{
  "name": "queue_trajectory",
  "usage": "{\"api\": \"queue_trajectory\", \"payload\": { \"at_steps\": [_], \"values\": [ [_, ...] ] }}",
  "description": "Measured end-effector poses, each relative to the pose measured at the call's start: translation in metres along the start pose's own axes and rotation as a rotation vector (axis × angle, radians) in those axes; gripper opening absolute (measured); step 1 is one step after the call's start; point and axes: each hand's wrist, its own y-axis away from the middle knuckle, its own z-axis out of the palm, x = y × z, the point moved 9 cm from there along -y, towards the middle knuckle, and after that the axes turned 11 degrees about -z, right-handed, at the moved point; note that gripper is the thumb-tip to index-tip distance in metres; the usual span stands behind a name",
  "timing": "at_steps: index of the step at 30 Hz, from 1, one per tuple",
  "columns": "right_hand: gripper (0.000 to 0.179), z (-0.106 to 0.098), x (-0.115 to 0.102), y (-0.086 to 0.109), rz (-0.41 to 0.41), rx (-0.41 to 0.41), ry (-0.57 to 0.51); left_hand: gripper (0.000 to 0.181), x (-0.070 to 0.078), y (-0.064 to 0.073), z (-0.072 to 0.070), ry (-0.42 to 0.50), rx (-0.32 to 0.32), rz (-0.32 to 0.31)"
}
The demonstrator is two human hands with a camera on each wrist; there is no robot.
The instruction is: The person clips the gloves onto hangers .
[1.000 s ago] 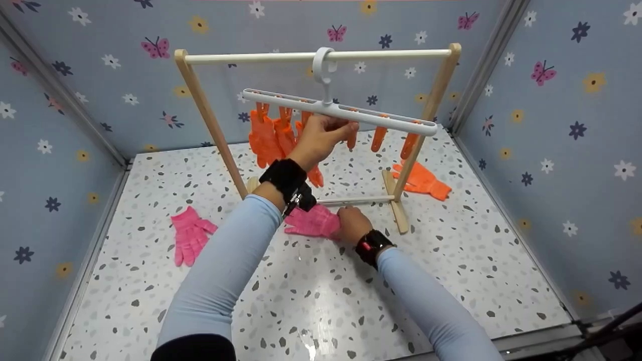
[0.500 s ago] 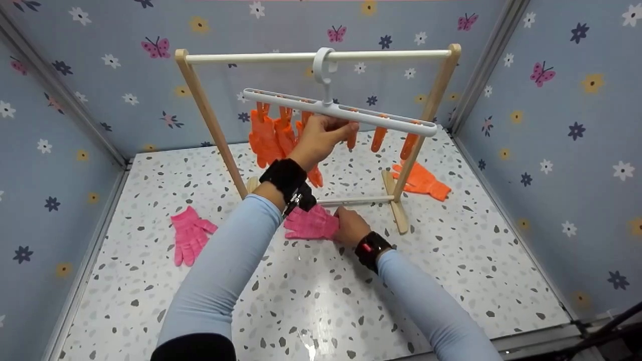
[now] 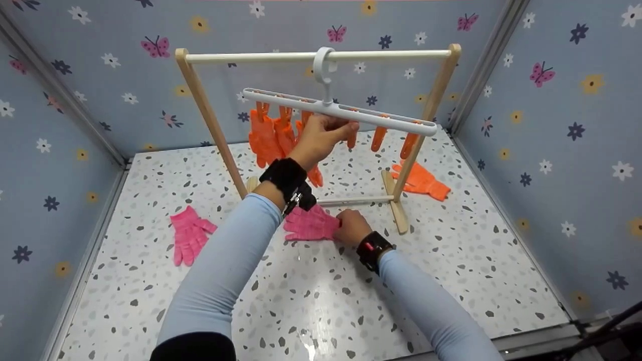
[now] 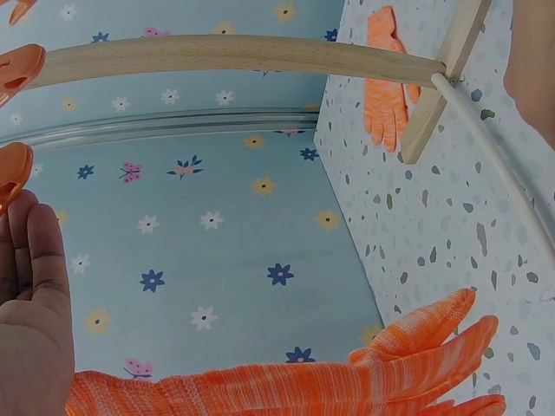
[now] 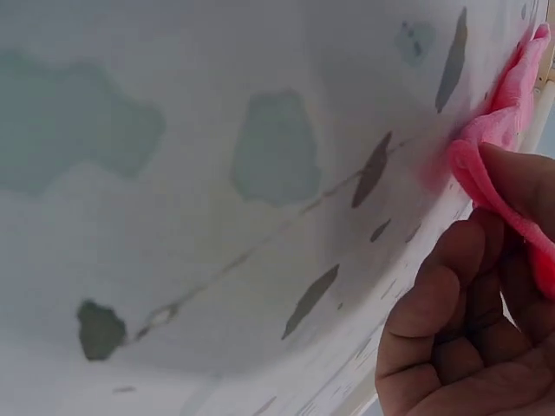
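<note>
A light grey hanger (image 3: 321, 106) with orange clips hangs tilted from the rack's top rail, its right end lower. My left hand (image 3: 321, 138) is under its middle, thumb and fingers at an orange clip (image 3: 352, 136), which they appear to pinch. In the left wrist view, fingertips touch the orange clip (image 4: 12, 173). Orange gloves (image 3: 265, 139) hang from clips on the hanger's left half; my left hand and wrist partly cover them. Below, my right hand (image 3: 353, 228) pinches the cuff of a pink glove (image 3: 312, 223) on the table. In the right wrist view, the pink cuff (image 5: 486, 178) is between thumb and fingers.
A wooden rack (image 3: 213, 120) with a white top rail (image 3: 251, 58) stands on the speckled table (image 3: 311, 296). Another pink glove (image 3: 189, 235) lies at left, an orange glove (image 3: 425, 181) by the rack's right foot. Two more clips (image 3: 378, 139) hang at right. Patterned walls enclose the table.
Over the last second the right hand has shifted very slightly at the pink glove's cuff. The left hand stays at the clip, and the hanger has barely moved.
</note>
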Motion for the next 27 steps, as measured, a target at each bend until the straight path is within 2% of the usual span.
{"api": "queue_trajectory", "payload": {
  "at_steps": [7,12,17,21,27],
  "values": [
    [0.044,-0.014,-0.006,0.005,-0.039,0.04,-0.065,0.022,-0.001,0.0,0.0,-0.015,-0.004,0.009],
    [0.035,-0.026,-0.01,0.007,-0.057,0.067,-0.101,0.023,-0.001,-0.001,0.0,-0.016,0.001,0.002],
    [0.021,-0.043,-0.018,0.008,-0.137,0.126,-0.036,0.022,-0.001,-0.001,0.0,-0.02,0.003,-0.005],
    [0.024,-0.059,-0.021,0.008,-0.167,0.177,0.008,0.021,-0.001,0.0,0.001,-0.018,0.0,-0.009],
    [0.027,-0.08,-0.024,0.01,-0.19,0.219,-0.008,0.022,-0.001,0.0,0.0,-0.015,0.011,-0.001]
  ]
}}
